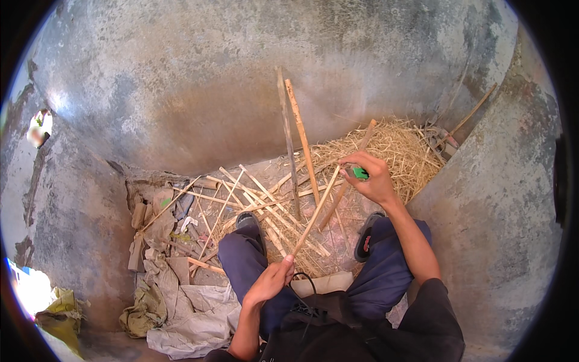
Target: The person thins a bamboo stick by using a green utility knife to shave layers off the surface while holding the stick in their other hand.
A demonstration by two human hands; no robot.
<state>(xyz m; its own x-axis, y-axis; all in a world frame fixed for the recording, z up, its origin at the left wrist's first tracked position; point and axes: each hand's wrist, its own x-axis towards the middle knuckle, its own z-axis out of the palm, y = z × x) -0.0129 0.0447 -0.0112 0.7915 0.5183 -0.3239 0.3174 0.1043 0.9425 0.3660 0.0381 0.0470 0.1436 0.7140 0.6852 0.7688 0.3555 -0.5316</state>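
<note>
A pale, thin wooden stick (pixel 316 212) slants between my two hands over the floor. Its near end is in my left hand (pixel 272 281), which is closed with the thumb along it. My right hand (pixel 371 178) curls at the far end, fingertips at the stick's tip. A small bright green object (pixel 360 173) shows inside the right palm; its kind is mostly hidden by the fingers. Beneath the stick, several split sticks (pixel 256 196) lie crossed between my feet.
Two long poles (pixel 301 133) lean against the far concrete wall (pixel 205 90). A heap of straw (pixel 398 145) fills the back right. On the left lie crumpled sacks (pixel 199 314) and debris. Concrete walls rise close on both sides. A black cord (pixel 312 289) hangs near my lap.
</note>
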